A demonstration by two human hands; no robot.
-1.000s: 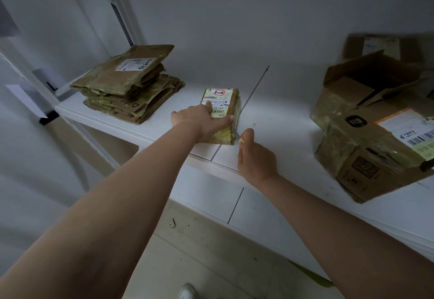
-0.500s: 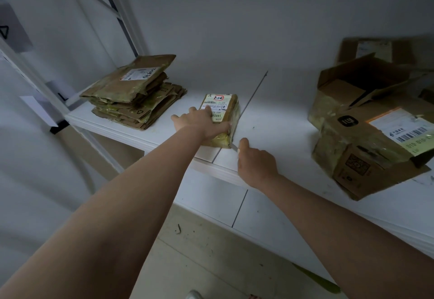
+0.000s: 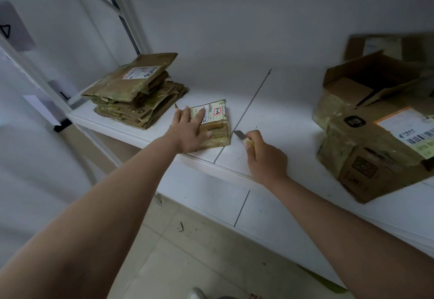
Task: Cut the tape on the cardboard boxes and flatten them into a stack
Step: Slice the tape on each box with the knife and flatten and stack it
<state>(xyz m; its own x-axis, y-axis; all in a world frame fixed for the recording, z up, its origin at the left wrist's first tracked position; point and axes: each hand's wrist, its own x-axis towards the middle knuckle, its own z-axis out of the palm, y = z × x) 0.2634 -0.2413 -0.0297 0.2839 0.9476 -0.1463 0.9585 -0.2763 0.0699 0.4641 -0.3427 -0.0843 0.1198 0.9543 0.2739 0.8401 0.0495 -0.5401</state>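
Note:
A small taped cardboard box (image 3: 217, 124) with a white label lies on the white shelf (image 3: 277, 120) near its front edge. My left hand (image 3: 191, 129) rests flat on top of it, fingers spread, thumb against its near side. My right hand (image 3: 265, 155) grips a utility knife (image 3: 243, 136); the bare blade points at the box's right near corner, a small gap away. A stack of flattened boxes (image 3: 136, 94) lies at the shelf's left end.
Two larger boxes sit at the right: an open one (image 3: 366, 87) behind, and a taped one with a shipping label (image 3: 380, 153) in front. A wall stands behind the shelf. A metal rack frame (image 3: 47, 80) rises at the left. Tiled floor lies below.
The small box has been turned on the shelf so its label faces another way. My left hand now lies flatter on top. The knife has drawn back slightly from the box's corner.

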